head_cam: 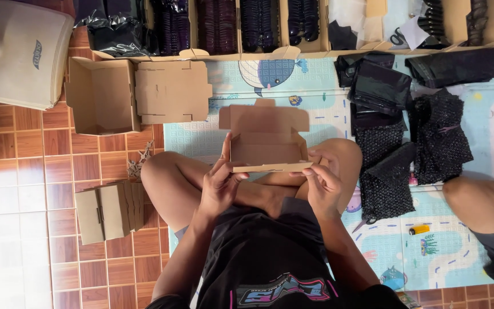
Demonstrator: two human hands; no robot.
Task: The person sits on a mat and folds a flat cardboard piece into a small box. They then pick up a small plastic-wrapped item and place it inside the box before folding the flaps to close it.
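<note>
A small brown cardboard mailer box (265, 146) sits at frame centre, above the person's crossed legs, its lid flap raised toward the top of the frame and its tray open and unfilled. The left hand (219, 186) grips the box's lower left corner with curled fingers; the right hand (321, 186) pinches its lower right front edge. One larger open carton (101, 94) lies at upper left beside one flat die-cut box blank (172, 91). One stack of folded flat boxes (110, 210) rests on the tiles at lower left. One yellow lighter (419, 229) lies on the play mat (475, 114) at lower right, near another person's knee (481, 203). Bare tile lies along the left edge.
</note>
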